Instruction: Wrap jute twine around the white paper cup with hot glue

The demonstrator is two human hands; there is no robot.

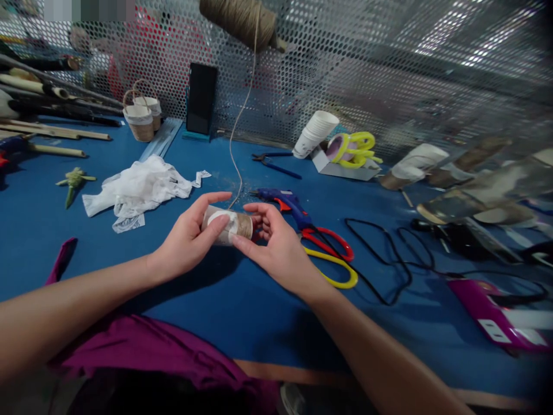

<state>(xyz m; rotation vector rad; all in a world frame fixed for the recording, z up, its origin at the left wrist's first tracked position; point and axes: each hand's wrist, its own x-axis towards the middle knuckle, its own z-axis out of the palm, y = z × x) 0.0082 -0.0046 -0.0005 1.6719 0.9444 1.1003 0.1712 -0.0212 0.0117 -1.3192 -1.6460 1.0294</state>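
Held on its side between my hands is a small paper cup point(243, 226), partly wrapped in brown twine, with white material around its middle. My left hand point(194, 233) grips one end, thumb across the white part. At the twine-wrapped end, my right hand point(274, 239) curls around the cup with its thumb underneath. A strand of twine point(235, 155) runs from the cup up to a big twine spool point(239, 23) on the mesh wall. Just right of my hands lie a blue glue gun point(287, 202) and scissors point(332, 271) with red and yellow handles.
White lace point(142, 187) lies crumpled at left, near two small twine baskets point(141, 124) and a phone point(201, 98) on a stand. Pliers point(276, 164), stacked paper cups point(315, 134) and a yellow-wound roll point(352, 148) sit behind. A black cord point(389, 262) and purple power strip point(492, 317) are at right.
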